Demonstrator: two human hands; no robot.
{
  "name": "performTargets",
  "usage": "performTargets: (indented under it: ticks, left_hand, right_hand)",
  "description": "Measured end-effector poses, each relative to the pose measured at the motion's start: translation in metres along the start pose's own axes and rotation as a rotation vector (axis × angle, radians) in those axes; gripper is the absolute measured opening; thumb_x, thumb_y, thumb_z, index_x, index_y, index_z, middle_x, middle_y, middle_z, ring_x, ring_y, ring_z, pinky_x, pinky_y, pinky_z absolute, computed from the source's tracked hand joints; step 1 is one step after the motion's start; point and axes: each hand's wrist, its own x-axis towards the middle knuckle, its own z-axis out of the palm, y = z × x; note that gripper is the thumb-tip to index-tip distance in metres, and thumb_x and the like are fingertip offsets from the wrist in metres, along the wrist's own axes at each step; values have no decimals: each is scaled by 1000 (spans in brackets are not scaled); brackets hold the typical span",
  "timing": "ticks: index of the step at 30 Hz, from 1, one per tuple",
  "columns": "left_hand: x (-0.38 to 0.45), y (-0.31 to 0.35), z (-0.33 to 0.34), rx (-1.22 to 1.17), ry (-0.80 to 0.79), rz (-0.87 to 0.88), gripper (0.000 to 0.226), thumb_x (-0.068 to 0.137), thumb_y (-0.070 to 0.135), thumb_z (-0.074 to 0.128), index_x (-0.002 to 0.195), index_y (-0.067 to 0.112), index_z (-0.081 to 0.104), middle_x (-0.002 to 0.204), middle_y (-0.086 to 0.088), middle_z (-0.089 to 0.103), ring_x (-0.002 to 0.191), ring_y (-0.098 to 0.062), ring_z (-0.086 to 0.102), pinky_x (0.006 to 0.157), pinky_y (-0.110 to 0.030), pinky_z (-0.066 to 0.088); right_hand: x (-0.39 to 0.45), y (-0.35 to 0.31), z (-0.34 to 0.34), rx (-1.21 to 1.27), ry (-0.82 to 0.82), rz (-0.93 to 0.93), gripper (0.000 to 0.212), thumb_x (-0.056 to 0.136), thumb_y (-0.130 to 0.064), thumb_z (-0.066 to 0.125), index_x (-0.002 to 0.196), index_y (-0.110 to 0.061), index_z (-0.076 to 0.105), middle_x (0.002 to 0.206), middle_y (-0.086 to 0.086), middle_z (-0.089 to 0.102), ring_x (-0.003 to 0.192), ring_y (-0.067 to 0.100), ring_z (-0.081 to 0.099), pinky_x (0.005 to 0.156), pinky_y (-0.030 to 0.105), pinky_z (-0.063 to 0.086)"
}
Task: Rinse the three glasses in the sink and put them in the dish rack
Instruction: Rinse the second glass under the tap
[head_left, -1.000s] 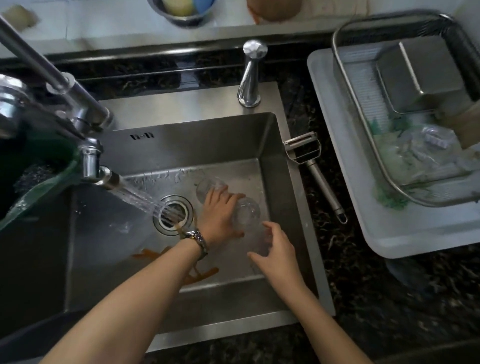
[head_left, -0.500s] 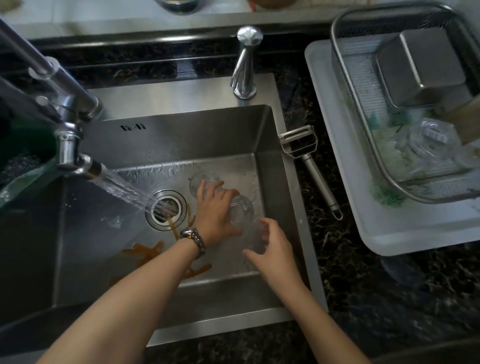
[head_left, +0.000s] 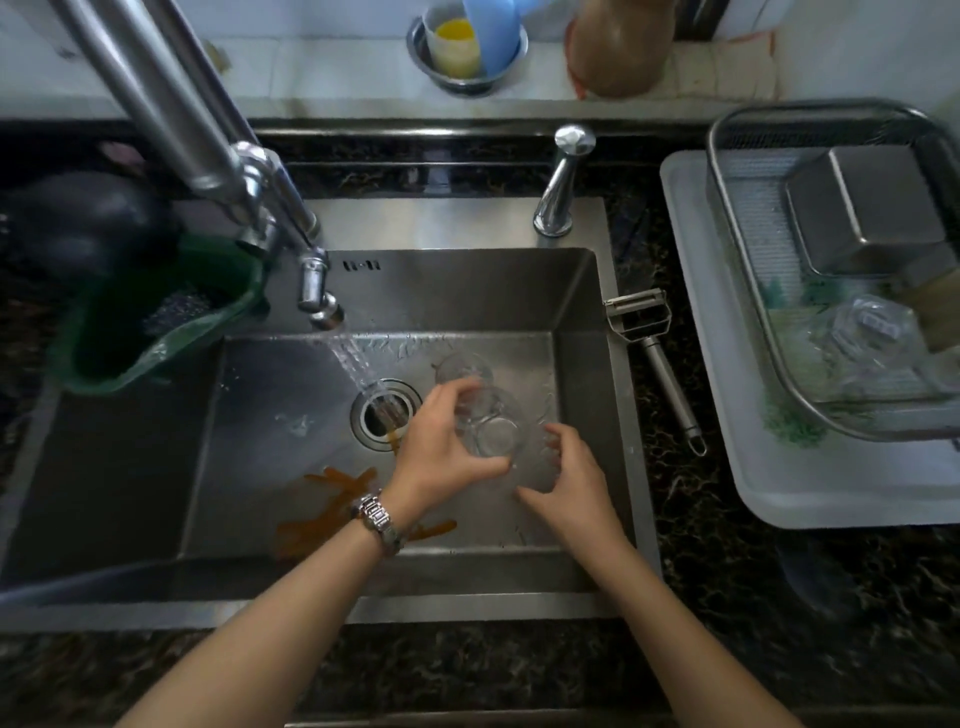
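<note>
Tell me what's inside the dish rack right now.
The dish rack holds an overturned steel container, a clear glass item and something brown cut off at the frame edge. What lies under the container is hidden.

A single head-worn wide-angle view looked steeply down from close above the sink, which filled the frame's centre; the dish rack sat at the right edge.

We cannot tell whether our right hand touches a glass; anything clear beneath it is lost against the wet steel. Beyond our left hand, its fingers hide part of the held glass. Far right, the dish rack is cut off, its contents perhaps a blurred glass.
</note>
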Motion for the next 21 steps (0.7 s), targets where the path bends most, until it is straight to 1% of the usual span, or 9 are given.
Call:
performTargets:
  ticks: [4,7,10,12,14,17,18,19,21]
  left_hand:
    - [-21,10,-21,-72,46,-59,82,50,40,86,123,24,51,115,6,57,101,-5,59,87,-28,54]
    - [-34,15,-39,-83,83,-100,82,49,47,84,122,26,52,112,9,60,100,-2,59,88,-21,51]
    - [-43,15,-56,-100,136,-148,79,49,41,89,118,28,54,107,11,62,98,-1,60,85,-18,50]
    - [-48,14,-66,-125,161,-188,77,51,37,91,118,28,54,107,11,63,97,1,59,82,-11,48]
    - [-52,12,-75,-162,178,-236,77,53,33,91,120,27,54,107,14,61,97,4,58,79,-6,46]
    - [-56,7,-84,-227,181,-300,80,54,30,92,124,24,53,108,13,60,97,5,56,85,-17,51]
    - [-57,6,-86,-235,178,-309,81,54,31,92,124,24,53,110,11,60,98,3,56,86,-19,51]
    - [-57,4,-88,-238,171,-316,83,53,32,92,125,23,52,111,10,60,100,1,57,87,-20,50]
    - [-57,0,-93,-266,145,-333,89,52,35,93,128,23,50,114,9,59,104,-4,58,92,-24,50]
  right_hand:
    - [-1,-28,2,-14,-94,-91,85,62,-14,86,135,-20,42,133,0,45,122,14,47,102,28,41]
    - [-5,-44,9,-6,-147,-166,83,62,-13,86,133,-20,44,128,-1,46,117,11,48,94,19,40]
    - [-8,-56,22,19,-175,-209,82,62,-14,86,131,-24,45,127,-4,47,116,8,50,95,16,43]
    - [-9,-63,31,20,-168,-237,80,60,-15,87,127,-30,44,127,-6,47,116,6,50,91,7,40]
    - [-10,-68,41,22,-162,-261,84,59,-20,89,125,-35,41,127,-7,47,116,4,49,92,6,39]
    - [-12,-74,55,34,-150,-272,85,58,-28,90,129,-32,43,130,-7,49,120,7,50,102,27,45]
    - [-13,-78,59,34,-134,-268,83,59,-29,90,129,-29,44,129,-6,51,119,8,51,102,29,46]
    - [-14,-81,61,26,-111,-265,79,61,-30,89,127,-28,46,127,-7,53,117,8,53,99,26,46]
    - [-15,-87,64,-2,-65,-278,70,62,-30,88,119,-33,47,120,-11,55,111,5,54,88,9,42]
